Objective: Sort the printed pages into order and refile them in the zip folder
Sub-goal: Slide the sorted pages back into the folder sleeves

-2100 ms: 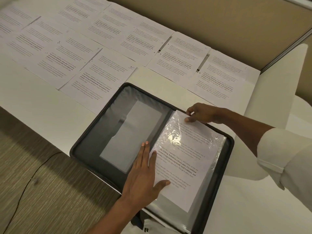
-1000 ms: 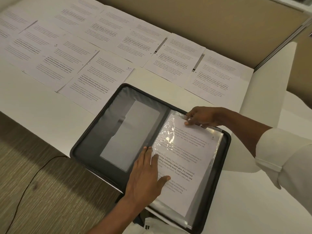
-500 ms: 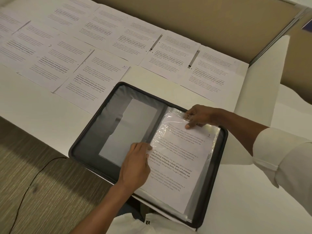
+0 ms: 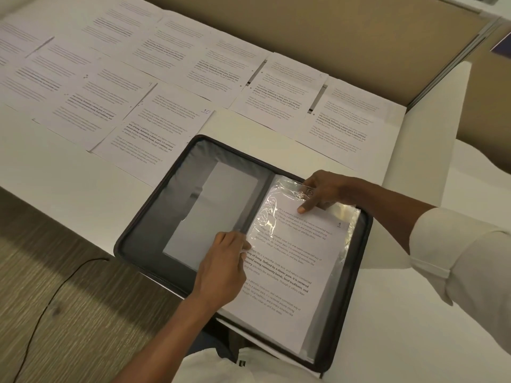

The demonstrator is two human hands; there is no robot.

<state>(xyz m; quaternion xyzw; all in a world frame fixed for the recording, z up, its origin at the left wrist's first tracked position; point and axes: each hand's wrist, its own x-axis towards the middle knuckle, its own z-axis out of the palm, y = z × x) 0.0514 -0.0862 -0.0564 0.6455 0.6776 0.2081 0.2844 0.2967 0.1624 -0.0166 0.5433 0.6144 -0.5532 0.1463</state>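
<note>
Once flat, the left hand point(image 4: 221, 269) now curls, pinching the plastic sleeve point(image 4: 345, 214) by the spine of the zip folder point(image 4: 166, 205), while the right hand point(image 4: 320, 193) pinches its top edge around the page point(image 4: 290, 272), thin and floppy in the folder's right half, likely best held by its edges.

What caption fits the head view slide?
Left hand and right hand grip the clear sleeve over page 1 in the open zip folder; other printed pages lie spread beyond.
</note>
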